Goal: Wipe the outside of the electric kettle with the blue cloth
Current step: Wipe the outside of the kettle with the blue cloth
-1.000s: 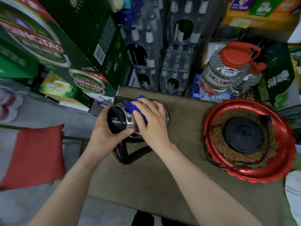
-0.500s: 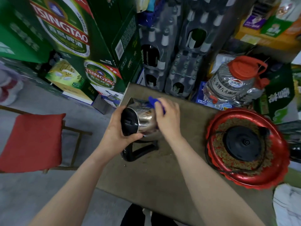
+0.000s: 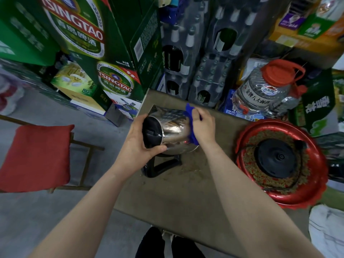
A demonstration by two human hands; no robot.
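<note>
A: What had changed over the last second?

B: The right hand (image 3: 202,127) had slid with the blue cloth (image 3: 191,125) from the middle of the electric kettle (image 3: 173,131) toward its base end, leaving more of the steel wall bare. The camera had also tipped up, so more of the green beer cartons (image 3: 83,38) showed.

A: And in the head view, where was the kettle?

B: It was tipped on its side above the brown table (image 3: 176,192), lid end pointing left, black handle (image 3: 160,166) hanging underneath, close to the tabletop.

A: The hands?

B: The left hand (image 3: 137,144) cupped the lid end, fingers curled round the black lid, thumb pressed on the steel below it. The right hand's fingers were bunched together, pinching the cloth against the kettle's wide end.

A: Anything else nearby?

B: The black kettle base (image 3: 277,157) sat in a red tray (image 3: 316,187) on the table's right side, well apart from the kettle. Behind it stood 1 clear jug with a red cap (image 3: 264,90). A red cushion (image 3: 37,155) lay on a chair to the left
</note>
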